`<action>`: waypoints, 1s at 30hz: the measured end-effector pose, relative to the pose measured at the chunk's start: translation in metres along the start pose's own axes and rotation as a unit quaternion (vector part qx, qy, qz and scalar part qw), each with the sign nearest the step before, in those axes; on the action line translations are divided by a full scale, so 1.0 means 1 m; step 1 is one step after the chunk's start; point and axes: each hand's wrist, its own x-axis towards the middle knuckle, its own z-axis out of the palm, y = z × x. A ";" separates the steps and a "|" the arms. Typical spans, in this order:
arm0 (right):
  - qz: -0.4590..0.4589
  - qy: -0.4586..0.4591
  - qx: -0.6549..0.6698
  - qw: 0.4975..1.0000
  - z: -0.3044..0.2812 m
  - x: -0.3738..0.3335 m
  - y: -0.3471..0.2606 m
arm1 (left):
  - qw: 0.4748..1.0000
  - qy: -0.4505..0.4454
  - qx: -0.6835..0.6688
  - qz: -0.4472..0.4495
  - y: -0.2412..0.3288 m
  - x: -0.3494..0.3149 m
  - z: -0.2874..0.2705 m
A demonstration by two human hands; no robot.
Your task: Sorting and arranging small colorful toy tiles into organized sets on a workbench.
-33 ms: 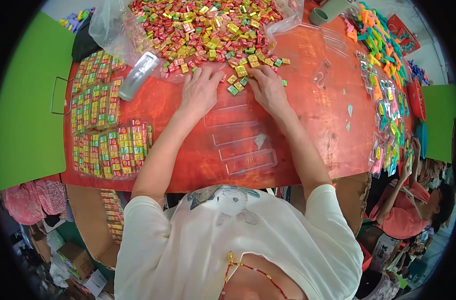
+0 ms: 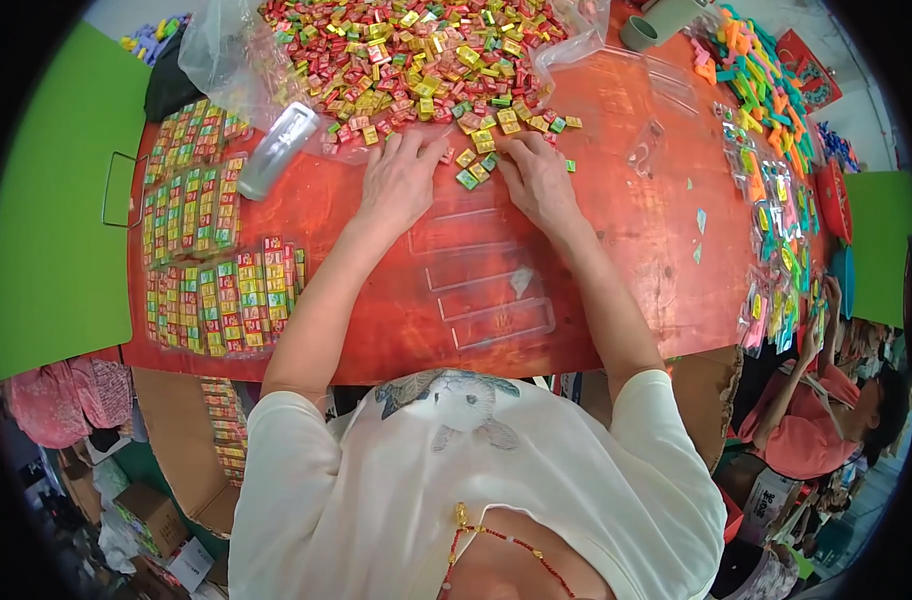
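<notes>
A large heap of small red, yellow and green wrapped blocks (image 2: 406, 70) lies at the far middle of the red table. At its near edge, my left hand (image 2: 400, 180) rests palm down with its fingers stretched forward and apart; a red block (image 2: 447, 156) is by its index fingertip. My right hand (image 2: 544, 182) reaches to the loose yellow blocks (image 2: 483, 141), fingers spread and bent, the tips close to them. I see nothing gripped in either hand. Between the hands lie a few green and yellow blocks (image 2: 467, 179). Clear plastic trays (image 2: 491, 322) lie nearer to me.
Filled block trays (image 2: 212, 310) line the table's left side, with a clear, shiny holder (image 2: 278, 150) beside them. Bagged colourful toys (image 2: 776, 240) and a toy pile (image 2: 761, 75) occupy the right. A co-worker (image 2: 816, 410) sits at far right. Cardboard boxes (image 2: 176, 440) stand below the edge.
</notes>
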 end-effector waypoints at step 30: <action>-0.040 -0.058 -0.108 0.992 -0.011 -0.004 -0.020 | 0.984 -0.176 0.030 -0.002 -0.020 0.028 -0.026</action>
